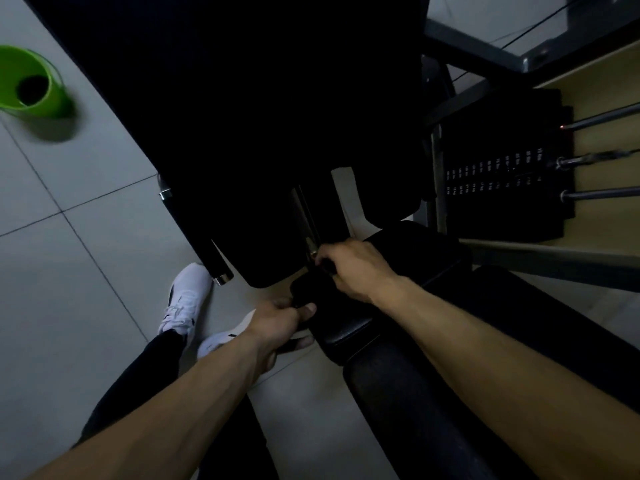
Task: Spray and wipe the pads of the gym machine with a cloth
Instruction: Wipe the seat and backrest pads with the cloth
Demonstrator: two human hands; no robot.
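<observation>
On the pale tiled floor [86, 271], off to the far left, stands a bright green plastic bucket [52, 102], round and tapering; a dark patch shows at its bottom, though the blur and dim light keep me from telling what it is. Close to the person, the head view shows the gym machine's black pad [360, 330], smooth, faintly glossy along its rounded near edge, and cushion-like in shape. The left grip [277, 323] is clenched on the pad's near left corner, thumb [306, 310] laid on top and fingers curled beneath; whether any cloth is caught in there I cannot tell, it is too dark. The right grip [356, 268] sits over the pad's far end, fingers curled round a small dark object [325, 264] just beside a shiny metal post [304, 216]. To the right rises a black weight stack [498, 174] with rows of small pale labels, and round steel rods [602, 194] run out from it. White trainers [187, 299] rest on the tiles just left of the pad, near the left grip.
</observation>
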